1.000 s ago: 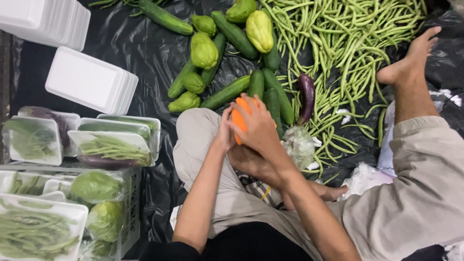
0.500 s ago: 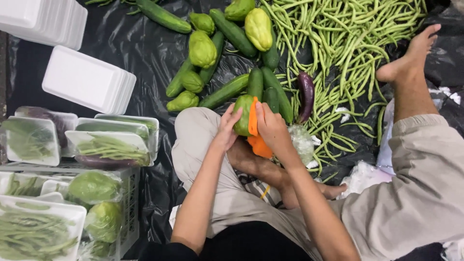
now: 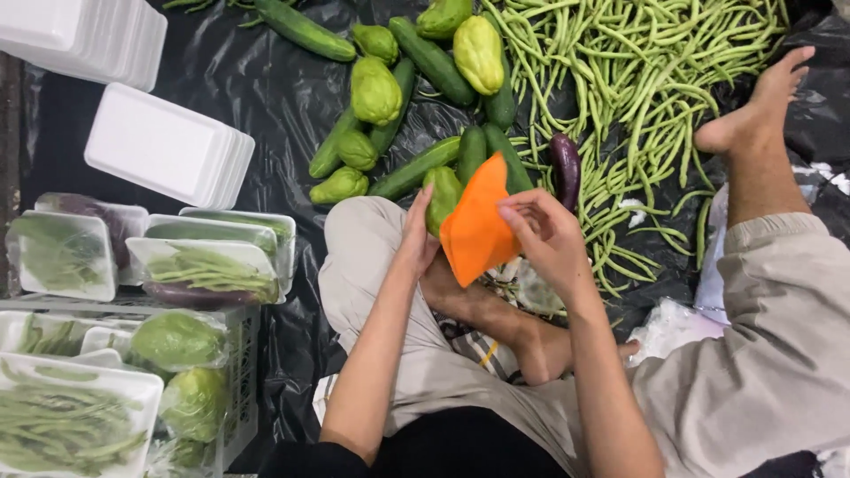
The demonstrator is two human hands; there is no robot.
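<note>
Holding an orange bag (image 3: 478, 228) over the lap.
Right hand (image 3: 547, 237) fingers pinching its edge, left hand (image 3: 416, 237) gripping a green squash (image 3: 442, 196) behind, keeping both close together.

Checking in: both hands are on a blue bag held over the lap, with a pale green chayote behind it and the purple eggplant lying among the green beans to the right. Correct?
Not quite: the bag is orange, not blue, as the head view shows. The rest stands: the left hand and right hand both hold it over the lap, a pale green chayote sits behind it, and the purple eggplant lies among the green beans to the right.
</note>
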